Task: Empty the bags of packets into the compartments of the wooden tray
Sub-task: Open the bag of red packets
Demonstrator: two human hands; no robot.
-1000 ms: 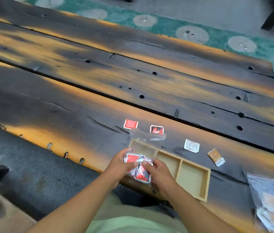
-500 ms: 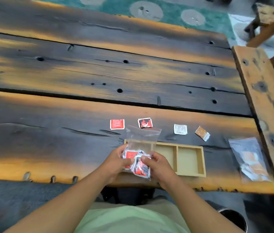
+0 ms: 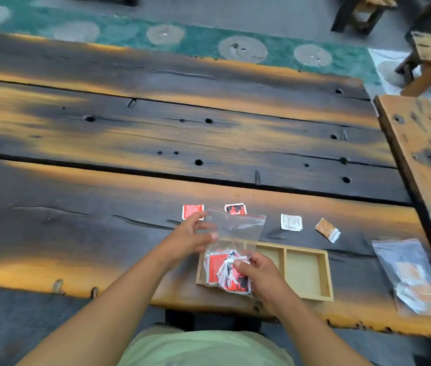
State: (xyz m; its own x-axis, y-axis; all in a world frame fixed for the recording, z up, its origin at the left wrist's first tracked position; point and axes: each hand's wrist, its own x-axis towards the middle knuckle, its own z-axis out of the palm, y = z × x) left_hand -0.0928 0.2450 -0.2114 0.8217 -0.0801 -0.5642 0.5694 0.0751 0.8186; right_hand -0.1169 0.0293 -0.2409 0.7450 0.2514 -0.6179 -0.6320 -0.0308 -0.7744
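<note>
A clear zip bag (image 3: 235, 233) with a red seal strip stands upright over the left end of the wooden tray (image 3: 305, 272). Its lower half holds several red, black and white packets (image 3: 226, 273). My left hand (image 3: 190, 239) pinches the bag's left edge near the top. My right hand (image 3: 259, 273) grips the packet-filled bottom of the bag. The tray's middle and right compartments hold nothing; the left one is hidden behind the bag.
Single packets lie beyond the tray: a red packet (image 3: 192, 211), a black-and-red packet (image 3: 235, 208), a white packet (image 3: 291, 221) and a brown packet (image 3: 327, 229). A second bag of packets (image 3: 409, 276) lies at the right. A wooden bench (image 3: 425, 165) borders the table's right side.
My left hand has moved up from the bag's lower part to its upper left edge. The camera view has shifted too.
</note>
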